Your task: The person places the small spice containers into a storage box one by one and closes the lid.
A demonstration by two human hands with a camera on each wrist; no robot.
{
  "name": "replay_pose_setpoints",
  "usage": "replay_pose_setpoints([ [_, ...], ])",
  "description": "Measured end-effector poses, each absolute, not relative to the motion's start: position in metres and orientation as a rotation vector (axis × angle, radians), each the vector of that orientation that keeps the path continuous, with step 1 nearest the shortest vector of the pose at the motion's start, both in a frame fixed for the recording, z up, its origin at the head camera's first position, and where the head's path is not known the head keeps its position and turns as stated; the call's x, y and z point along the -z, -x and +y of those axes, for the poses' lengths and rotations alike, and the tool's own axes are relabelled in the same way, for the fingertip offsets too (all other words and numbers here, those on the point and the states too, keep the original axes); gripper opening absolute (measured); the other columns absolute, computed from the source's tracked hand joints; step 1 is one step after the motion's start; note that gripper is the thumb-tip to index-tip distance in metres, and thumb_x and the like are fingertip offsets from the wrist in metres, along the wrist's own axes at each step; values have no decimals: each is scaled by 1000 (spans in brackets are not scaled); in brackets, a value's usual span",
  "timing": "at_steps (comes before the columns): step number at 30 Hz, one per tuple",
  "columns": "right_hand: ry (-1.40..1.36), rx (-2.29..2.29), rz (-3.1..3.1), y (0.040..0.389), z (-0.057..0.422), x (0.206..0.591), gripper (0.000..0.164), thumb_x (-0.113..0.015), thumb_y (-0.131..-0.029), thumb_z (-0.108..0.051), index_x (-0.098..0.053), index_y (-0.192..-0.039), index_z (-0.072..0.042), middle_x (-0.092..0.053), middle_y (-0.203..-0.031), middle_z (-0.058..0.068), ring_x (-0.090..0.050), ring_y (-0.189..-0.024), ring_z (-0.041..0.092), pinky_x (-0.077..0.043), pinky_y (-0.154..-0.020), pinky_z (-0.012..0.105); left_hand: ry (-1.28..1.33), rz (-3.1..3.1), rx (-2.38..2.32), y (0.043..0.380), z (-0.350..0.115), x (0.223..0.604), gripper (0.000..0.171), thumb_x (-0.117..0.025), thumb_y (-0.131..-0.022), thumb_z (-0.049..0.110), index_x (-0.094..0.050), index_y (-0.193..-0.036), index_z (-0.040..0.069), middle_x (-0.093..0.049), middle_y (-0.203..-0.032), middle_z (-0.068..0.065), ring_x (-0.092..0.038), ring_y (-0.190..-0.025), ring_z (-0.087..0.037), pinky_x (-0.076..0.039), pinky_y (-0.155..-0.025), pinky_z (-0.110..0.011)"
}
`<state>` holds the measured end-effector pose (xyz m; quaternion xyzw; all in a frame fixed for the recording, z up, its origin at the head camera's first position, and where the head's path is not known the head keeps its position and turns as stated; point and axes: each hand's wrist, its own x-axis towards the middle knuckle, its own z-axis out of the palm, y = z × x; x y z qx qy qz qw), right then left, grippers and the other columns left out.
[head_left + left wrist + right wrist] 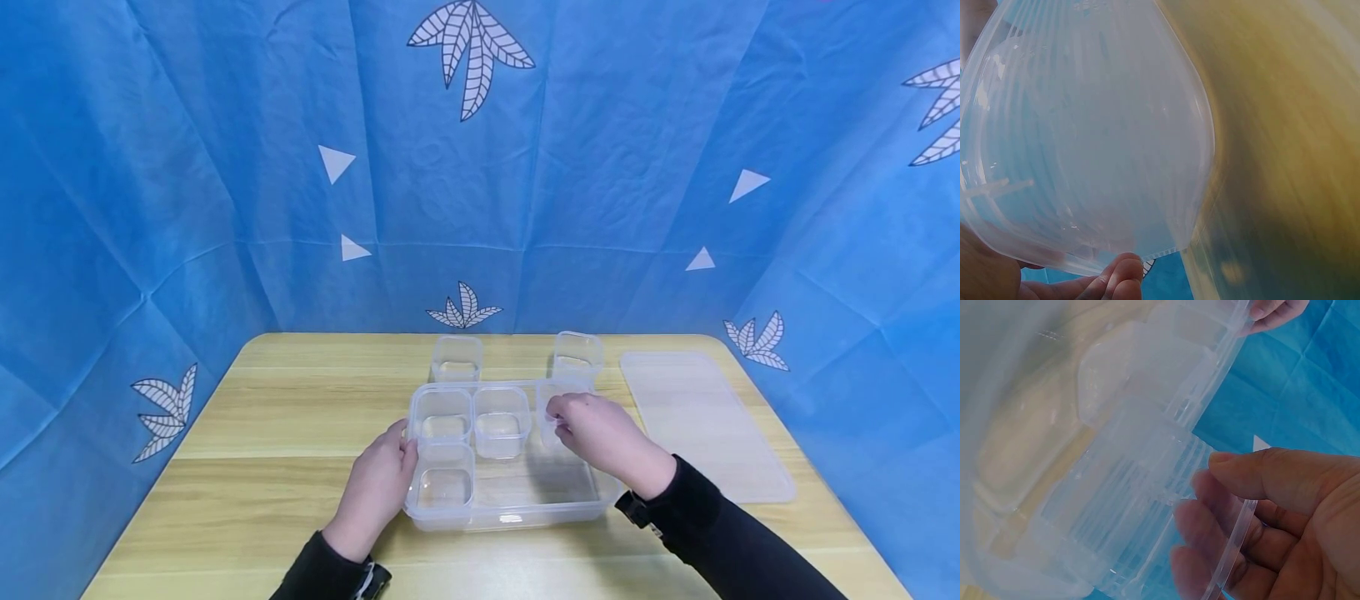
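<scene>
A large clear plastic box (536, 512) stands on the table with small clear containers inside: one at its back left (442, 404), another at its back middle (502, 417) and a third at its front left (444, 492). My left hand (380, 475) grips the box's left side; in the left wrist view its fingertips (1124, 275) touch the edge. Over the back right part of the box, my right hand (600, 429) pinches a small container (1129, 506) by its wall, the thumb on one side and fingers on the other. The right hand partly covers this container in the head view.
Two more small containers stand behind the box, one towards the left (457, 354) and one towards the right (577, 352). A flat translucent lid (705, 425) lies on the wooden table (300, 417) at the right. Blue cloth (480, 208) hangs around the table's back and sides.
</scene>
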<state>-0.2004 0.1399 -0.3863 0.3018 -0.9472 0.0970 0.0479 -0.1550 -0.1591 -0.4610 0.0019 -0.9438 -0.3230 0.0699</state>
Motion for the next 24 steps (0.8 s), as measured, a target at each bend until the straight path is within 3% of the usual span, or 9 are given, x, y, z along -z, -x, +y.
replay_pose_setpoints([
  [24,-941,-325,-2906,205,137,404,15,-68,-82,3,-67,-91,-10,-64,-82,-1,-55,-69,11,-48,-59,30,-9,-2838,969,155,-159,460,44,-56,-101,16,-52,-136,-10,-64,-91,-11,-62,-77,-20,-57,-71,-42],
])
